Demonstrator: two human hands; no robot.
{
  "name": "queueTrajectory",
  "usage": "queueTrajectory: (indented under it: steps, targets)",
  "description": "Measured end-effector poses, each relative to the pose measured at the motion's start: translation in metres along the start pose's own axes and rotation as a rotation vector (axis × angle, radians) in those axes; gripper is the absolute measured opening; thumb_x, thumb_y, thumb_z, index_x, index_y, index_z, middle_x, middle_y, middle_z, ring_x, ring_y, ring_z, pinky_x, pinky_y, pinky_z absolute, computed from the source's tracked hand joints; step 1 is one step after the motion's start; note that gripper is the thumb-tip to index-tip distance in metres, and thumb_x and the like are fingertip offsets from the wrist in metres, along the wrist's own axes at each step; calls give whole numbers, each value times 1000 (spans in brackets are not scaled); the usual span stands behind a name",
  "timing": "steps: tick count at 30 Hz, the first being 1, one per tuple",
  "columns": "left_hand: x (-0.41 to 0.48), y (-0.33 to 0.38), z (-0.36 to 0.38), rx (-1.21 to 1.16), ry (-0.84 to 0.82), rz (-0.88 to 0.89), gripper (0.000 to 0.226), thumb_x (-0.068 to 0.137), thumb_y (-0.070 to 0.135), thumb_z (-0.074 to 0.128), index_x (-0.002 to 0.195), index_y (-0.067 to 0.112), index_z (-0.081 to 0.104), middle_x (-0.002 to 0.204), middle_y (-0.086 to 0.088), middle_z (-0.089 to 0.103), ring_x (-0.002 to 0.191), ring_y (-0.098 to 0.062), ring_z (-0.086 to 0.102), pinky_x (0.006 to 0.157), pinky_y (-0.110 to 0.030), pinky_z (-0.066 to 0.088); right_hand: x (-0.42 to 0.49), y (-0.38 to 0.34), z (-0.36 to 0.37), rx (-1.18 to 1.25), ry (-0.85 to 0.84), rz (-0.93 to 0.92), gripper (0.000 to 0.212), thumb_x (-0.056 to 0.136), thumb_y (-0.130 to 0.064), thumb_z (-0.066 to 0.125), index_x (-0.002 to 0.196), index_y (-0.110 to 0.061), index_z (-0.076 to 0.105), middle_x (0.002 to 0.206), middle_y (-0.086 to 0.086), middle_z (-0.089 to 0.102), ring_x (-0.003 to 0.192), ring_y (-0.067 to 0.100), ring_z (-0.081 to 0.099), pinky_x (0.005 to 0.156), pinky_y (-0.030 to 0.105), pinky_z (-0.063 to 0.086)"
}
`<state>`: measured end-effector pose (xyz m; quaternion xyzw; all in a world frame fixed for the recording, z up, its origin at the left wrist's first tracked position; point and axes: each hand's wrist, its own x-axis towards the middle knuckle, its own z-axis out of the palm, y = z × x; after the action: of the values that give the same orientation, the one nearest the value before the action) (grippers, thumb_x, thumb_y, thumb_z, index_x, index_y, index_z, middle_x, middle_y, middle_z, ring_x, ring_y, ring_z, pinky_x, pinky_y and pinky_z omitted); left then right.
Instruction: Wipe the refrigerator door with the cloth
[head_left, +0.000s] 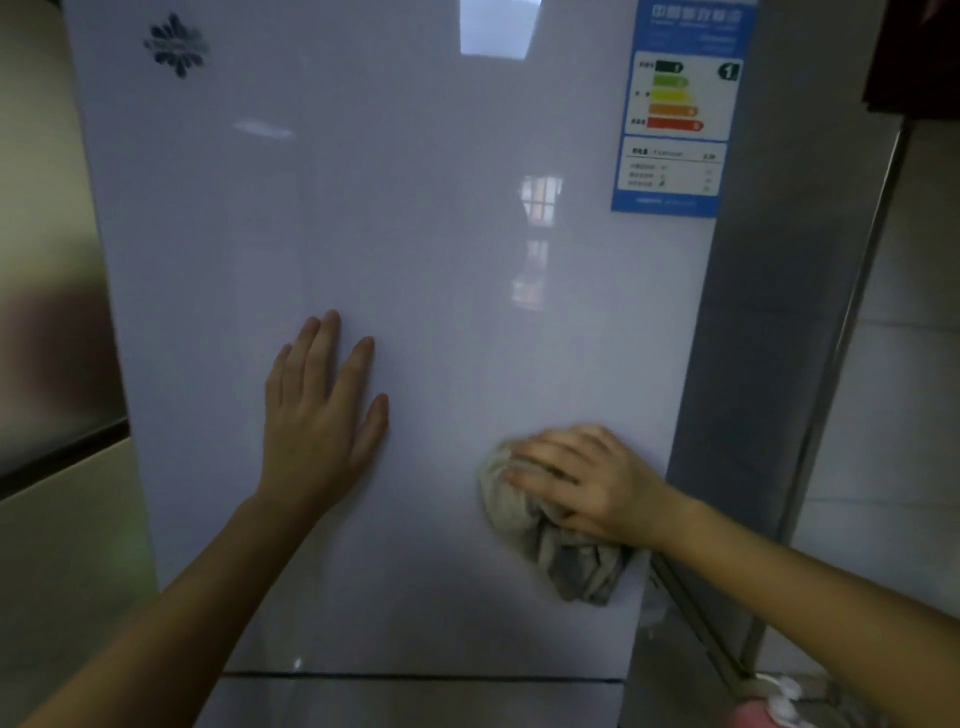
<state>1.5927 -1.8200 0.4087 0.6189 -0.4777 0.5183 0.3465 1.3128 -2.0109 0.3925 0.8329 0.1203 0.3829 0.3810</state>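
- The cloth (566, 561), crumpled grey-beige fabric, is bunched under the right grip (582, 483) and pressed to the refrigerator door (389, 208) near its lower right edge, with loose folds spilling below the palm.
- Right grip: fingers curled over the cloth.
- Left grip (322, 426): flat on the glossy white door, fingers straight and spread.

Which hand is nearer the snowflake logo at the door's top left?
Left. The left hand lies flat on the door below-right of the snowflake logo; the right hand grips the cloth farther right and lower.
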Motion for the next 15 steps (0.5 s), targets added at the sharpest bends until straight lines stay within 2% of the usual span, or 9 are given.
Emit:
queueTrajectory:
  steps: [5, 9, 15]
  targets:
    - [0, 3, 1, 9, -7, -24, 59, 98, 37, 49, 149, 8, 45, 163, -22, 29, 151, -41, 27, 121, -53, 23, 23, 74, -46, -98, 115, 274, 56, 93, -41, 65, 142, -15, 59, 140, 14, 60, 123, 33, 52, 99, 45, 42]
    - [0, 6, 0, 13, -15, -41, 59, 99, 39, 46, 149, 8, 44, 163, -22, 28, 152, -41, 27, 121, -52, 24, 28, 109, -71, -108, 248, 547, 61, 89, -38, 75, 143, -15, 57, 141, 12, 57, 125, 33, 52, 101, 47, 43]
    - [-3, 9, -1, 30, -31, -57, 60, 100, 39, 46, 151, 8, 42, 164, -21, 27, 153, -40, 25, 122, -49, 23, -2, 76, -52, -105, 270, 593, 58, 89, -39, 74, 139, -13, 61, 140, 13, 59, 124, 32, 52, 100, 45, 41]
